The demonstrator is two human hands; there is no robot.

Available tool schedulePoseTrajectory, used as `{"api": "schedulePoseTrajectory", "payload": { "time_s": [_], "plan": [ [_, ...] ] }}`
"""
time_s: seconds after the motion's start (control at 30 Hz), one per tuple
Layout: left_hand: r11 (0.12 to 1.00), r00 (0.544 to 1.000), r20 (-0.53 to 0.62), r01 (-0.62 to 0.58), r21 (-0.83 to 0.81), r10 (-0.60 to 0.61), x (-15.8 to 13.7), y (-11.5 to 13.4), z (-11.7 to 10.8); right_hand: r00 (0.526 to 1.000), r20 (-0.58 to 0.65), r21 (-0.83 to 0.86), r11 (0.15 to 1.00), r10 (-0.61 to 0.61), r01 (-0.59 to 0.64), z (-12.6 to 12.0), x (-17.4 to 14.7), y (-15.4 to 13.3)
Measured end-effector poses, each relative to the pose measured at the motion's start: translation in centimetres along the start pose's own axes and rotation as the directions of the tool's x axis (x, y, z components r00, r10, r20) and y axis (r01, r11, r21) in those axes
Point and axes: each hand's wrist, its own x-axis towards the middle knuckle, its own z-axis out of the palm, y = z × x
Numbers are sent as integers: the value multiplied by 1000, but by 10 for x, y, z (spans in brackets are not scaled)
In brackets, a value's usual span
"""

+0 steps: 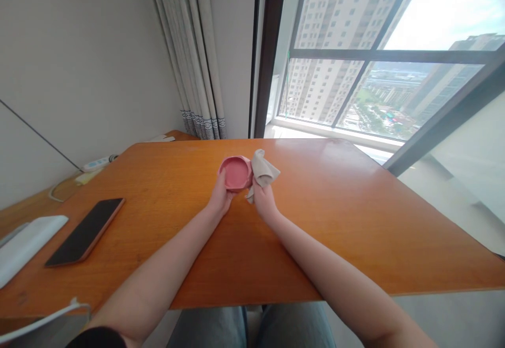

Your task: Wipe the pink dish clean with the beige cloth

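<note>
A small pink bowl-like dish (236, 173) with a round hollow is held above the table, its hollow side facing me. My left hand (222, 194) grips its left and lower edge, thumb on the rim. My right hand (264, 199) is closed on a crumpled off-white cloth (263, 169), which touches the dish's right side. One end of the cloth hangs below the fingers. The fingertips of my right hand are partly hidden by the cloth.
On the orange-brown wooden table (335, 232) a dark phone (86, 232) lies at the left, beside a white flat object (33, 243). A white power strip (97, 163) sits by the wall. A white cable (47, 320) runs at the near left corner. Beyond the table stands a large window (355, 53).
</note>
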Motion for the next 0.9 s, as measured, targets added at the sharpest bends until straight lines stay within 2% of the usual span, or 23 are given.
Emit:
{"api": "schedulePoseTrajectory", "payload": {
  "time_s": [0.1, 0.17, 0.23, 0.3, 0.37, 0.43, 0.47, 0.5, 0.63, 0.73, 0.83, 0.9],
  "plan": [
    [986, 993, 46, 103, 134, -110, -7, -5, 4, 984, -110, 241, 964, 138, -108, -13, 17, -11],
    [980, 990, 53, 121, 155, -131, -10, -8, 6, 972, -80, 404, 899, 221, -171, -16, 23, -12],
    [988, 995, 24, 97, 123, -100, -11, -11, 6, 967, -26, 482, 851, 252, -209, -11, 21, -8],
    [995, 999, -19, 52, 86, -51, -8, -11, 3, 967, 17, 495, 838, 256, -231, -2, 14, -2],
    [993, 996, -41, -79, 90, 83, -3, -11, -2, 965, 49, 476, 843, 257, -249, 6, 8, 2],
    [956, 969, 2, -245, 164, 248, 3, -9, -7, 965, 49, 460, 852, 256, -250, 6, 6, 1],
    [930, 956, 42, -293, 220, 291, 5, -8, -8, 966, 42, 455, 856, 256, -247, 4, 8, 0],
    [913, 955, 77, -297, 279, 287, 8, -7, -10, 966, 28, 453, 858, 259, -243, 0, 10, -3],
    [891, 991, 89, -125, 435, 96, 11, -3, -9, 943, -25, 450, 846, 332, -286, -16, 23, -11],
    [904, 985, 111, -167, 393, 134, 9, -4, -6, 921, 10, 466, 814, 388, -348, -14, 24, -8],
    [947, 988, -46, -130, 293, 150, 7, -7, -6, 928, 111, 473, 802, 357, -365, -2, 15, 0],
    [963, 980, -117, -131, 236, 162, 7, -8, -8, 942, 118, 462, 823, 313, -331, 4, 10, 6]
  ]
}}
